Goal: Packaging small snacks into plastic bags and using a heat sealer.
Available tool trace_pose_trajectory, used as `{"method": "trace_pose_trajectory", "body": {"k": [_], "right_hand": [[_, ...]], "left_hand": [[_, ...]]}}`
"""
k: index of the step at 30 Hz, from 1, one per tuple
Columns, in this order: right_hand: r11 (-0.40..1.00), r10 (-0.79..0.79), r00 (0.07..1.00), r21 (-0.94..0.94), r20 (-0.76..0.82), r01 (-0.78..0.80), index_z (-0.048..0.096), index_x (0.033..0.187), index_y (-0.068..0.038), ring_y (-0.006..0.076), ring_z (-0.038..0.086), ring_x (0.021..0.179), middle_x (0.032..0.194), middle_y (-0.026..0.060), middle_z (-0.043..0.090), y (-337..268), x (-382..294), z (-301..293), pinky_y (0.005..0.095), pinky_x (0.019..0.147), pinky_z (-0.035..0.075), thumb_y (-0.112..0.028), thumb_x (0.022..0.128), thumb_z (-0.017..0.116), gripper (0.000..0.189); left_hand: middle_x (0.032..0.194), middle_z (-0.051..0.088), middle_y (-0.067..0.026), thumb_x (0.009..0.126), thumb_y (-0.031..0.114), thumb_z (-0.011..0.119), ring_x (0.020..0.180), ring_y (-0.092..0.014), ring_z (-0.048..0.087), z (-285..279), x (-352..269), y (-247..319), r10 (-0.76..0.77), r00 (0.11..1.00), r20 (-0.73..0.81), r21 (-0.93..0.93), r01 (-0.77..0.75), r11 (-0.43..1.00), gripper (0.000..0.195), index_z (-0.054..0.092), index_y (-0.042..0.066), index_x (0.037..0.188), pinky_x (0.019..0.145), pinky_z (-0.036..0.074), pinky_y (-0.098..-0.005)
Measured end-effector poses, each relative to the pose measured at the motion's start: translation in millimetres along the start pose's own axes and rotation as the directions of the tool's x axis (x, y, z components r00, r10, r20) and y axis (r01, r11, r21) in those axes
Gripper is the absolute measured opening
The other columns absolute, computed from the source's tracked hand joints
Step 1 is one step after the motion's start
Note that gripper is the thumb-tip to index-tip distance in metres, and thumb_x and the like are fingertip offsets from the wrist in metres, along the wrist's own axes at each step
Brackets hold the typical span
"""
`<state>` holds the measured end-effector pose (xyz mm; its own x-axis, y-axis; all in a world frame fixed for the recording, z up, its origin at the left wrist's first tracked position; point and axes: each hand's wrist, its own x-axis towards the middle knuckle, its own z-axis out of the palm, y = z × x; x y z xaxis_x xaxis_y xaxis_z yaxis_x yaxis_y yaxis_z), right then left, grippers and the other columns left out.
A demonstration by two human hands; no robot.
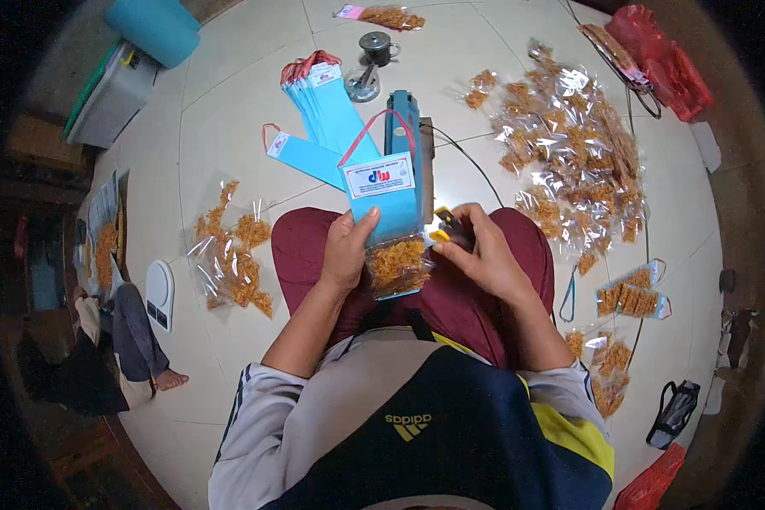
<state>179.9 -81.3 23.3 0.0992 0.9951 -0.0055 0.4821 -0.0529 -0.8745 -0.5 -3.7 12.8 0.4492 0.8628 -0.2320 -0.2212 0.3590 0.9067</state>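
My left hand grips a long light-blue card above my lap, thumb on its face. The card has a red cord loop and a white printed label at its far end. At its near end lies a small clear plastic packet of orange-brown fried snack. In my right hand is a small black-and-yellow stapler, its jaws by the packet's upper right edge. Whether the jaws touch the packet I cannot tell. Just beyond my knees stands a blue-green impulse sealer, partly hidden behind the card.
A fan of blue cards lies ahead. Filled packets form a large pile at right and a smaller one at left. A lidded metal mug, a glass ashtray and a white scale stand around. Another person's foot shows left.
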Motion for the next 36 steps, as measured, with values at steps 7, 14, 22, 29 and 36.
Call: {"method": "trace_pose_trajectory", "body": {"k": [7, 14, 22, 29, 36], "right_hand": [[0.988, -0.152, 0.987, 0.043, 0.046, 0.15, 0.051, 0.081, 0.002, 0.0275, 0.053, 0.069, 0.075, 0.0161, 0.052, -13, 10, -7, 0.0326, 0.063, 0.042, -0.011, 0.056, 0.069, 0.033], [0.913, -0.376, 0.921, 0.133, -0.097, 0.387, 0.05, 0.08, 0.002, 0.0342, 0.05, 0.073, 0.075, 0.0189, 0.051, 7, 11, 26, 0.0374, 0.063, 0.041, -0.015, 0.057, 0.066, 0.034], [0.935, -0.349, 0.898, -0.036, -0.268, 0.353, 0.047, 0.078, 0.004, 0.0347, 0.049, 0.071, 0.075, 0.0179, 0.048, 17, -3, 41, 0.0391, 0.062, 0.04, -0.014, 0.057, 0.061, 0.03], [0.794, -0.178, 0.964, 0.608, 0.198, 0.022, 0.049, 0.089, -0.001, 0.0185, 0.053, 0.08, 0.085, 0.0106, 0.053, 55, 19, -3, 0.0276, 0.07, 0.042, -0.011, 0.066, 0.063, 0.029], [0.767, 0.433, 0.653, -0.127, -0.622, -0.629, 0.041, 0.099, -0.004, 0.0305, 0.051, 0.086, 0.09, 0.0176, 0.05, 233, 30, -89, 0.0354, 0.074, 0.041, -0.027, 0.061, 0.065, 0.05]], "left_hand": [[0.088, 0.055, -0.0049, 0.082, 0.018, 0.044, 0.078, -0.01, 0.05, 14, -5, -4, 0.093, 0.986, 0.139, 0.403, -0.142, 0.904, 0.024, 0.051, -0.002, 0.093, 0.069, 0.039, -0.0242], [0.083, 0.056, -0.0062, 0.079, 0.015, 0.048, 0.077, -0.012, 0.051, 4, -16, -14, 0.122, 0.98, 0.157, 0.248, -0.159, 0.956, 0.021, 0.051, -0.002, 0.091, 0.07, 0.04, -0.0251], [0.082, 0.056, -0.0046, 0.068, 0.005, 0.062, 0.072, -0.011, 0.052, 2, -9, -23, 0.141, 0.963, 0.23, 0.481, -0.238, 0.844, 0.027, 0.049, -0.001, 0.091, 0.066, 0.042, -0.0233], [0.083, 0.056, -0.0046, 0.069, 0.006, 0.061, 0.075, -0.011, 0.052, 14, -7, -7, 0.11, 0.981, 0.161, 0.328, -0.159, 0.931, 0.024, 0.05, -0.001, 0.09, 0.069, 0.041, -0.025], [0.083, 0.056, -0.0052, 0.071, 0.007, 0.059, 0.074, -0.011, 0.052, -18, -9, -9, 0.026, 0.997, 0.066, 0.325, -0.047, 0.945, 0.02, 0.052, 0.0, 0.089, 0.069, 0.04, -0.0243]]}}
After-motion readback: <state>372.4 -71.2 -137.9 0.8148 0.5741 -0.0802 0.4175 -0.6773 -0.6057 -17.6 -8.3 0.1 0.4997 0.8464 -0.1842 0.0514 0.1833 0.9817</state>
